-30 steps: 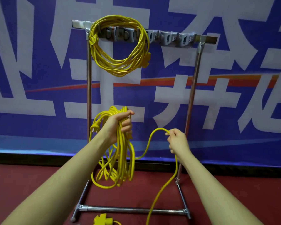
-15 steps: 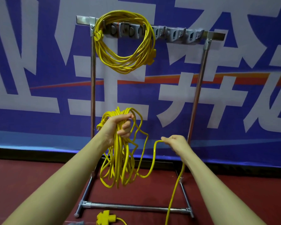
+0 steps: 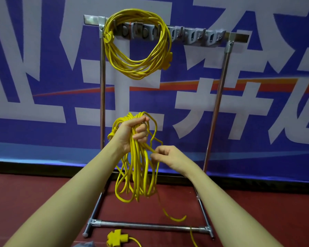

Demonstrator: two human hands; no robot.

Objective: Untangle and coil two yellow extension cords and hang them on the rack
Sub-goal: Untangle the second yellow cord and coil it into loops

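Note:
One coiled yellow cord (image 3: 137, 66) hangs on the left hooks of the metal rack (image 3: 219, 97). My left hand (image 3: 132, 132) grips the top of a bundle of long loops of the second yellow cord (image 3: 136, 175), held in front of the rack at mid height. My right hand (image 3: 169, 157) is close beside the bundle on its right and pinches one strand of this cord. From there the loose end runs down to the floor, ending in a yellow socket block (image 3: 116, 237).
Grey hooks (image 3: 198, 37) on the right half of the rack's top bar carry nothing. A blue and white banner (image 3: 43, 86) stands right behind the rack. The rack's base bar (image 3: 146, 225) lies on the dark red floor (image 3: 25, 196).
My right hand has moved left, bringing its strand in to the bundle. The slack between the hands has shortened and one more loop hangs from my left hand.

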